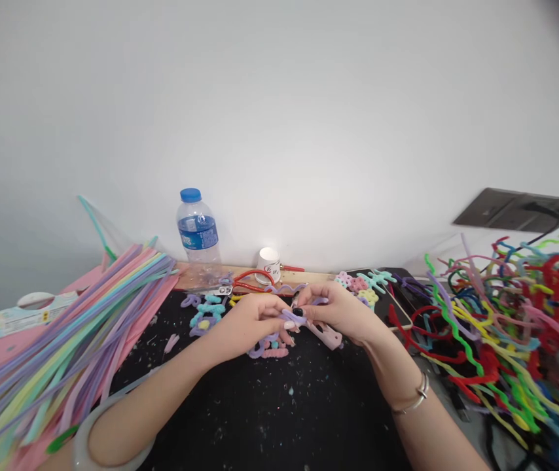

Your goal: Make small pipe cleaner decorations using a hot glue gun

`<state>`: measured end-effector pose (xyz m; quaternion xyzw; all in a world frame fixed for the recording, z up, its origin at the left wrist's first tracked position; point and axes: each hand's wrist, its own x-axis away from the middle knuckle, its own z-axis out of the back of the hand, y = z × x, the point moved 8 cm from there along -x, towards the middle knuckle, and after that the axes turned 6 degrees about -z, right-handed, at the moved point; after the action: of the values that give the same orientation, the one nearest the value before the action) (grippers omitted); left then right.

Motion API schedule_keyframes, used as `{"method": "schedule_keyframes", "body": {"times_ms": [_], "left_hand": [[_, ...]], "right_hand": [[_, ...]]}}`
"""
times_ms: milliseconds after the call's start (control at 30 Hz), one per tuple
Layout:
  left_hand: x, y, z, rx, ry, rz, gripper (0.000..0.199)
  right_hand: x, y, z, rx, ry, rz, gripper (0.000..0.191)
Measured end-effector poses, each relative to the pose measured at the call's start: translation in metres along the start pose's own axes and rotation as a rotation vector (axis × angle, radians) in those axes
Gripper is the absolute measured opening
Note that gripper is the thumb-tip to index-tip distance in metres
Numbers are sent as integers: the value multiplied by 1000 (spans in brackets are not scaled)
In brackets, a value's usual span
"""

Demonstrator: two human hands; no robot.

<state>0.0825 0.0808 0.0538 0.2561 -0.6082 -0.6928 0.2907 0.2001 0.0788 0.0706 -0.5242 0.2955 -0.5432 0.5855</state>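
A smooth, matte white wall (279, 118) fills the background, above a desk (270, 418) whose flat black surface is speckled with tiny scraps. At the right spreads a springy tangle of bright, fuzzy, crinkled stems (529, 340) in red, green, yellow and blue; at the left lies a sheaf of straight, plush pastel stems (83, 340). Between them, both bare forearms slant inward from the lower corners, the right one wearing a thin silver-coloured metal bangle (411, 398). The left hand (260, 314) and right hand (336, 304) meet near the desk's middle, wrists bent, knuckles up, fingers curled. Behind them stand a clear plastic bottle (198, 234) with a ridged blue cap and, smaller, a tapered white paper cup (268, 265) with printed marks. Fuzzy turquoise looped shapes (207, 313) lie beyond the left forearm, and fluffy pink, teal and yellow flower shapes (358, 284) beyond the right hand. Smallest is a soft, bent lilac fuzzy strip (294, 318), raised just above the desk and pinched by the fingers of both hands.
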Motion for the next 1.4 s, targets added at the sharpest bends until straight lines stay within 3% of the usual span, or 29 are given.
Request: {"method": "schedule_keyframes", "body": {"times_ms": [167,367,567,733,867,1400], "left_hand": [[2,2,-2,114,-3,43,13],[2,1,0,294,54,51,27],[2,5,6,130,110,3,32],[3,15,5,101,93,-74,22],[4,10,5,111,77,-10,18],[4,5,12,188,163,37,29]], "right_hand": [[4,-13,0,60,64,47,4],[8,-28,9,195,271,172,4],[12,-34,10,311,386,233,8],[12,-36,5,388,389,302,7],[11,-36,5,373,376,306,4],[10,-35,6,427,403,311,5]]}}
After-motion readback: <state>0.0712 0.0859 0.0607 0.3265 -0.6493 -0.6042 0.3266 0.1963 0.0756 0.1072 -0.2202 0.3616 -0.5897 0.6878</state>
